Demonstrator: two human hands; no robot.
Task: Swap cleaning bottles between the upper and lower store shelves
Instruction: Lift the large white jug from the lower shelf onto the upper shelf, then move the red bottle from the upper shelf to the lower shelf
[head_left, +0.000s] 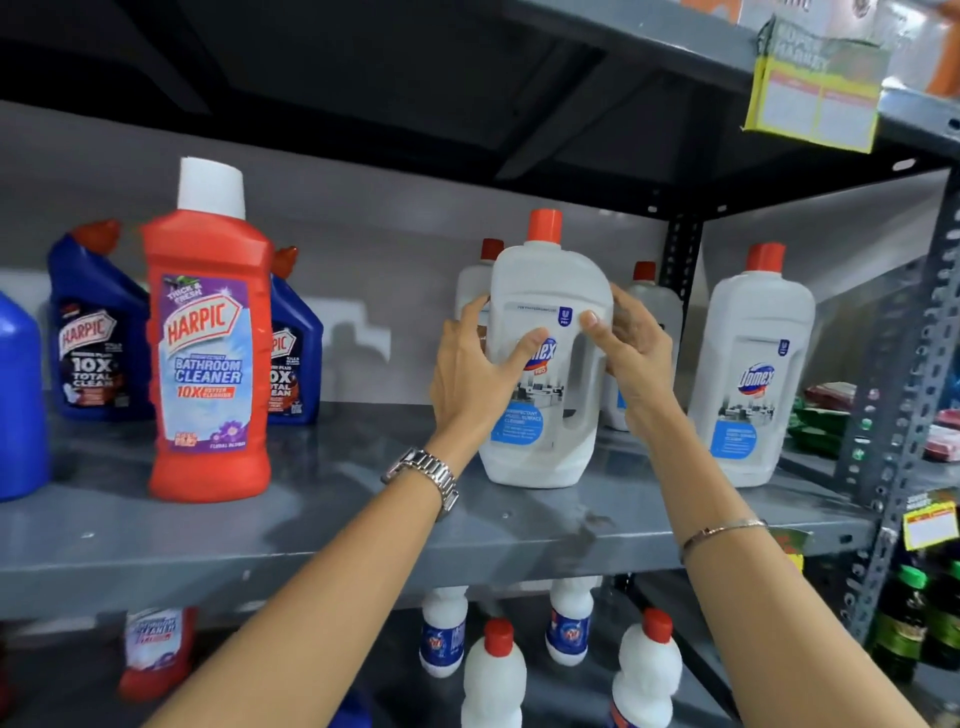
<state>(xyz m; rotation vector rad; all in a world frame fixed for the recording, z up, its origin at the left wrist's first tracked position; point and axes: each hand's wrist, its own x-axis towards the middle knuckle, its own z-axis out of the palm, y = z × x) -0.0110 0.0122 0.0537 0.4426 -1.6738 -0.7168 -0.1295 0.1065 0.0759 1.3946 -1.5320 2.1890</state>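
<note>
A white Domex bottle (550, 291) with a red cap stands on the upper grey shelf (322, 525). My left hand (472, 374) grips its left side and my right hand (631, 348) grips its right side by the handle. A second white Domex bottle (753, 364) stands to the right, and two more show behind the held one. A red Harpic bathroom cleaner bottle (208, 353) stands upright at the left front. On the lower shelf stand several small white bottles with red caps (496, 670) and another red Harpic bottle (156, 649).
Blue Harpic bottles (96, 332) stand behind the red one, and a blue container (18, 395) is at the far left edge. A perforated steel upright (914, 374) bounds the shelf on the right. Yellow price tags (815, 98) hang from the shelf above. Green bottles (909, 618) sit at lower right.
</note>
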